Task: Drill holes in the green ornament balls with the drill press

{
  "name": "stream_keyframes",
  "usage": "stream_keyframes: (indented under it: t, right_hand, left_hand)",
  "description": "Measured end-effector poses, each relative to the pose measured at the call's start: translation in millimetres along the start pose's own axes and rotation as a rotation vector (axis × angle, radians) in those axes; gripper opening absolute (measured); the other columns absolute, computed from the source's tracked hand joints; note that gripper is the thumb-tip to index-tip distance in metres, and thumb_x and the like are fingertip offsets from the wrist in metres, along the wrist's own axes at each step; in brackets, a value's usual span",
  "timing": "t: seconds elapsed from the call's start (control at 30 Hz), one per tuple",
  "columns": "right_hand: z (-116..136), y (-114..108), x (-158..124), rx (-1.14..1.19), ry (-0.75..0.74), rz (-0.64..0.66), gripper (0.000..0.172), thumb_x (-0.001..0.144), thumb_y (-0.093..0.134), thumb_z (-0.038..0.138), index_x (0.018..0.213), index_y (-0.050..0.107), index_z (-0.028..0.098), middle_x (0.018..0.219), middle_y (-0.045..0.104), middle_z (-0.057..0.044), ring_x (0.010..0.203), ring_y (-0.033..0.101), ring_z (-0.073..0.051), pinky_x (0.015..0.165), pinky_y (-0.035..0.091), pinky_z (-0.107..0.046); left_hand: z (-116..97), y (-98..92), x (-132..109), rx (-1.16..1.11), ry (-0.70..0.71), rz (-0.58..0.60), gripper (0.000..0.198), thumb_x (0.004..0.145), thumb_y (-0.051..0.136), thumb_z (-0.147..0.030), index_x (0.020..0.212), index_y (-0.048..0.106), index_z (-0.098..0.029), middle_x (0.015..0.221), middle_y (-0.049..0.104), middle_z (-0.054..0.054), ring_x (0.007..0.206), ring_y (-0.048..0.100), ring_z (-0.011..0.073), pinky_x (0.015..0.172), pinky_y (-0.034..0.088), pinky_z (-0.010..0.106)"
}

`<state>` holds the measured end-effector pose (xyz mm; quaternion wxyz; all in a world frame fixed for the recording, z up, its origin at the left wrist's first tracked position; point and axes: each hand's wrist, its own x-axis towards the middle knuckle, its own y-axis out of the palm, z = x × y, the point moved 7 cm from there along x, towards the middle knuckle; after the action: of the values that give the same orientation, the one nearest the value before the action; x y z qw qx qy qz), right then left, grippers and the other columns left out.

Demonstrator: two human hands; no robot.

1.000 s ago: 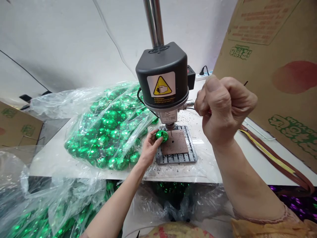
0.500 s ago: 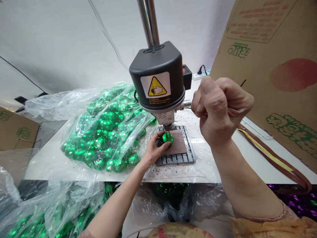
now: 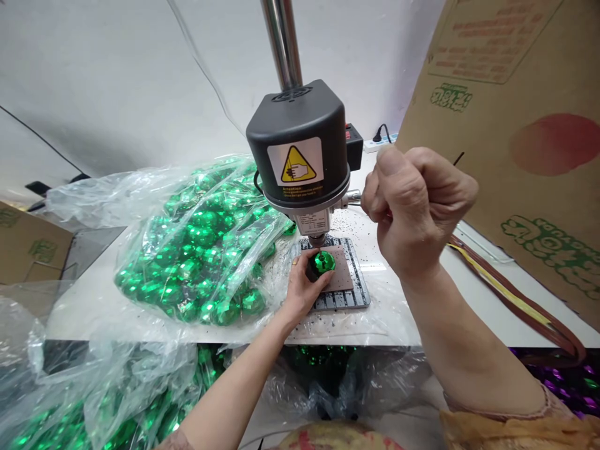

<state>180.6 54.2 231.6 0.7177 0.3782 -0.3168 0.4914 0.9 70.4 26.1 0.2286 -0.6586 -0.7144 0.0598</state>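
My left hand [image 3: 301, 289] grips a faceted green ball [image 3: 322, 262] and holds it on the brown pad of the ribbed base plate [image 3: 340, 299], right under the chuck of a small bench drill [image 3: 300, 156]. My right hand [image 3: 415, 209] is a closed fist around the drill's feed lever to the right of the black motor head; only a bit of the lever shows. A steel column rises behind the head.
A clear plastic bag of several green balls [image 3: 201, 244] lies left of the drill on the white table [image 3: 94, 300]. More bagged green balls [image 3: 70, 400] sit below the table edge. A large cardboard box [image 3: 515, 125] leans at right, with a brown strap [image 3: 515, 300] beside it.
My left hand has carried the green ball rightward from the plate's left edge to directly under the chuck. The right fist stays on the lever.
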Motion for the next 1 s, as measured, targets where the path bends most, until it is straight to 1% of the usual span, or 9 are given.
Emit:
stream_keyframes:
  t: [0.1, 0.23, 0.33, 0.43, 0.53, 0.73, 0.87, 1.0]
  right_hand:
    - [0, -1, -1, 0.021, -0.008, -0.013, 0.047, 0.093, 0.06, 0.041, 0.058, 0.033, 0.023, 0.049, 0.032, 0.003, 0.043, 0.033, -0.011, 0.044, 0.03, -0.036]
    - [2, 0, -7, 0.028, -0.084, -0.012, 0.049, 0.095, 0.058, 0.032, 0.058, 0.028, 0.022, 0.048, 0.027, 0.005, 0.043, 0.028, -0.007, 0.043, 0.026, -0.031]
    - [3, -2, -14, 0.026, -0.123, -0.062, 0.052, 0.095, 0.058, 0.03, 0.055, 0.025, 0.021, 0.047, 0.025, 0.005, 0.044, 0.026, -0.007, 0.046, 0.024, -0.032]
    - [1, -6, -20, 0.084, -0.118, -0.114, 0.055, 0.093, 0.06, 0.027, 0.052, 0.024, 0.02, 0.046, 0.025, 0.005, 0.043, 0.026, -0.007, 0.046, 0.02, -0.032]
    - [-1, -8, -24, 0.153, -0.123, -0.097, 0.053, 0.091, 0.061, 0.024, 0.052, 0.026, 0.019, 0.047, 0.027, 0.006, 0.042, 0.027, -0.006, 0.044, 0.019, -0.03]
    - [-4, -10, -26, 0.151, -0.157, -0.072, 0.05, 0.091, 0.061, 0.025, 0.052, 0.031, 0.019, 0.048, 0.031, 0.007, 0.041, 0.029, -0.005, 0.042, 0.02, -0.029]
    - [-5, -11, -28, 0.15, -0.212, -0.093, 0.05, 0.09, 0.061, 0.026, 0.052, 0.03, 0.019, 0.046, 0.029, 0.007, 0.039, 0.028, -0.005, 0.039, 0.02, -0.028]
    - [-4, -12, -32, 0.153, -0.265, -0.082, 0.048, 0.088, 0.062, 0.022, 0.053, 0.031, 0.019, 0.044, 0.026, 0.007, 0.037, 0.027, -0.005, 0.039, 0.02, -0.028]
  left_hand:
    - [-1, -0.1, 0, 0.011, 0.001, 0.006, 0.049, 0.072, 0.084, -0.024, 0.118, 0.066, -0.024, 0.114, 0.069, 0.006, 0.112, 0.062, 0.0275, 0.1, 0.047, 0.042]
    - [-2, -0.3, 0, 0.02, 0.008, 0.013, 0.047, 0.073, 0.084, -0.024, 0.117, 0.066, -0.024, 0.115, 0.069, 0.006, 0.113, 0.062, 0.0274, 0.1, 0.046, 0.042]
    - [-3, -0.1, 0, 0.011, 0.019, 0.013, 0.047, 0.073, 0.084, -0.024, 0.117, 0.066, -0.024, 0.116, 0.069, 0.006, 0.113, 0.062, 0.027, 0.099, 0.047, 0.041]
    - [-2, -0.2, 1, -0.004, 0.022, 0.012, 0.047, 0.072, 0.085, -0.024, 0.116, 0.066, -0.024, 0.114, 0.069, 0.006, 0.111, 0.062, 0.0266, 0.098, 0.047, 0.04]
    - [-2, -0.3, 1, -0.006, 0.027, 0.013, 0.047, 0.073, 0.085, -0.025, 0.116, 0.066, -0.025, 0.115, 0.068, 0.006, 0.111, 0.062, 0.0267, 0.098, 0.046, 0.04]
    - [-1, -0.7, 0, -0.046, 0.028, 0.005, 0.046, 0.072, 0.085, -0.024, 0.114, 0.067, -0.025, 0.113, 0.069, 0.005, 0.11, 0.062, 0.0264, 0.098, 0.046, 0.04]
    - [-1, 0.0, 0, -0.023, 0.038, 0.009, 0.046, 0.073, 0.084, -0.024, 0.115, 0.066, -0.025, 0.114, 0.069, 0.005, 0.11, 0.061, 0.0261, 0.098, 0.046, 0.04]
    - [-3, 0.2, 0, -0.012, 0.044, 0.012, 0.046, 0.074, 0.084, -0.025, 0.116, 0.066, -0.025, 0.114, 0.068, 0.006, 0.109, 0.061, 0.0262, 0.096, 0.046, 0.039]
